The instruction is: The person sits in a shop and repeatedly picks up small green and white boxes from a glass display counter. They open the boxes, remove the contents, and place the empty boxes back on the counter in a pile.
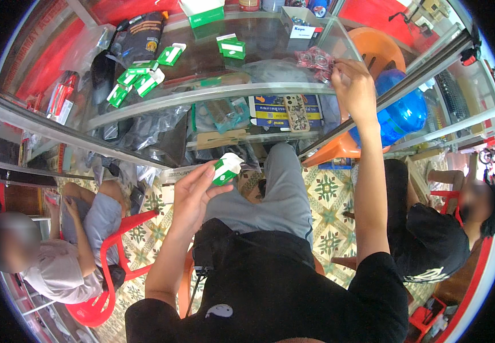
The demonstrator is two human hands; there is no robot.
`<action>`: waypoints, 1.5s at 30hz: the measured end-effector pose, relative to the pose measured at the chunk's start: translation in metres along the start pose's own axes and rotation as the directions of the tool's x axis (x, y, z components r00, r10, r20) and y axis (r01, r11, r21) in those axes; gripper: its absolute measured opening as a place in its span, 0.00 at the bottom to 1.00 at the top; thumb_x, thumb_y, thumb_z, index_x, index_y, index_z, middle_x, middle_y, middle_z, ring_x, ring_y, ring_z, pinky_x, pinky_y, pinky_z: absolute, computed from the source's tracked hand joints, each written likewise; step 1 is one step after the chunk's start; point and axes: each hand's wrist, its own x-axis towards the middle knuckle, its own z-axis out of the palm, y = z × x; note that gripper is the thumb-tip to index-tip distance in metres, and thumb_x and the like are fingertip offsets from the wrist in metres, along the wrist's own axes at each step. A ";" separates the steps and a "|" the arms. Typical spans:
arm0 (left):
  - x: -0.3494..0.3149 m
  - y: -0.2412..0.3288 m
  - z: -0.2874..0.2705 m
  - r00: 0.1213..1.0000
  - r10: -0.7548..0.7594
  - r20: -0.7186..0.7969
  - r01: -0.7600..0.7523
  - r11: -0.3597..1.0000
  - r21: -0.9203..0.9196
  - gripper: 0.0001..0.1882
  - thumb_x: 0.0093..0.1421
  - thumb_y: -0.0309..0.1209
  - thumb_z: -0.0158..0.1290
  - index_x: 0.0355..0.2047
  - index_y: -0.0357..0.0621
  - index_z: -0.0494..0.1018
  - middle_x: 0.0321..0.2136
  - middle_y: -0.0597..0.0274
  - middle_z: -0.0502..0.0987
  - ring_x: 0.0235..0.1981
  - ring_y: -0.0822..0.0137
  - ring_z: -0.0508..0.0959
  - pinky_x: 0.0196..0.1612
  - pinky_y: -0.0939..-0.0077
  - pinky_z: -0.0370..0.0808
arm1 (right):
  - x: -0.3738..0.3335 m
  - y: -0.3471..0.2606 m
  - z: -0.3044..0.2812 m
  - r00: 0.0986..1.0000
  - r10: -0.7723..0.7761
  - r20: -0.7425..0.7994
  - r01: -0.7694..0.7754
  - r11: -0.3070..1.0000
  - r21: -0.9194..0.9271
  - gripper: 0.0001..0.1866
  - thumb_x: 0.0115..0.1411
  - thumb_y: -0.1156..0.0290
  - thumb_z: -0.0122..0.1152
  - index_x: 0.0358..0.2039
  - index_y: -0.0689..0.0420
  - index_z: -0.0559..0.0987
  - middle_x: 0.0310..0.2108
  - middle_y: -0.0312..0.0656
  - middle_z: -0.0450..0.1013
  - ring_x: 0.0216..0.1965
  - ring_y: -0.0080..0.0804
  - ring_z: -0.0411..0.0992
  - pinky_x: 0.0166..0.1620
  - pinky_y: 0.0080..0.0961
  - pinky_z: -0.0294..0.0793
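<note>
A small green-and-white box [224,171] is on the near side of the glass counter [213,92], above the person's lap. The left hand [192,193] grips it between thumb and fingers at its green end, which leaves the white end, with its flaps apparently lifted, uncovered; that seems why it is held so low on its body.

The right hand [353,87] reaches over the counter's right end, fingers curled at a heap of red-and-clear packets [316,59]. Whether they pinch one or only touch it cannot be told. The heap probably lies there because that end is in easy reach of that arm.

On the counter's left part is a loose cluster of similar green boxes [135,80], some with raised flaps, beside a dark folded bag [140,39]. Another pair of green boxes [232,47] sits towards its middle. At the counter's far edge are a larger green-and-white carton [204,14] and a grey bin [301,24], perhaps set back to spare working room.

Below the counter's front rail lies a phone in a patterned case [296,113]. Beyond its right end stands a blue water bottle [400,108].
</note>
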 end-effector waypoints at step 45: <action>0.218 0.103 0.050 0.463 0.580 0.670 -0.632 -0.313 0.708 0.15 0.64 0.29 0.65 0.50 0.42 0.84 0.46 0.55 0.80 0.49 0.50 0.80 0.55 0.60 0.79 | -0.084 -0.126 -0.053 0.999 -0.043 -0.022 0.048 0.919 0.390 0.13 0.55 0.89 0.67 0.41 0.66 0.85 0.39 0.49 0.84 0.42 0.49 0.82 0.47 0.40 0.81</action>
